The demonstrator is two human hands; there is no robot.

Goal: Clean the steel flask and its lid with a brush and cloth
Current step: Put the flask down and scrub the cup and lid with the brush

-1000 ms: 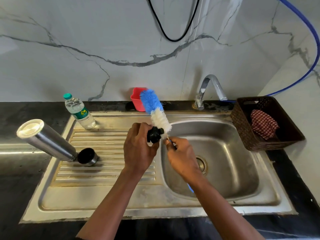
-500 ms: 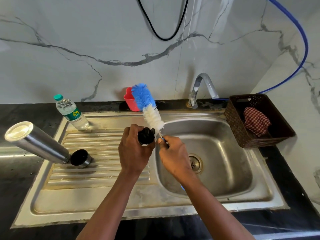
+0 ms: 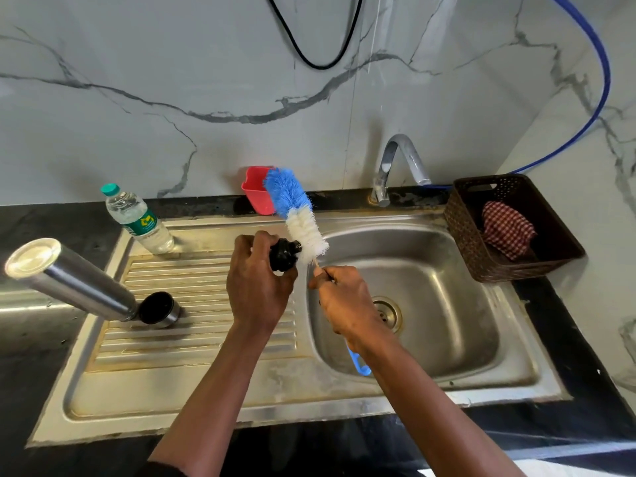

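My left hand [image 3: 256, 287] grips a small black flask lid [image 3: 284, 258] above the sink's edge. My right hand [image 3: 347, 304] holds the handle of a bottle brush [image 3: 296, 215] whose blue and white bristles point up and back; the white bristles touch the lid. The handle's blue end [image 3: 359, 364] sticks out below my wrist. The steel flask [image 3: 72, 280] lies on its side at the left, its base toward me, its neck on the drainboard. A steel cup-shaped cap [image 3: 160, 309] stands at its mouth. A red checked cloth [image 3: 506, 228] sits in the brown basket [image 3: 461, 218].
A steel sink [image 3: 430, 304] with a ribbed drainboard [image 3: 172, 339] is set in a black counter. A tap [image 3: 395, 163] stands behind the basin. A plastic water bottle [image 3: 141, 222] and a red cup [image 3: 256, 192] are at the back. A black cable and a blue hose hang on the marble wall.
Both hands stay at the lid and brush with small shifts; the brush has slid a little against the lid. The camera view has moved slightly.
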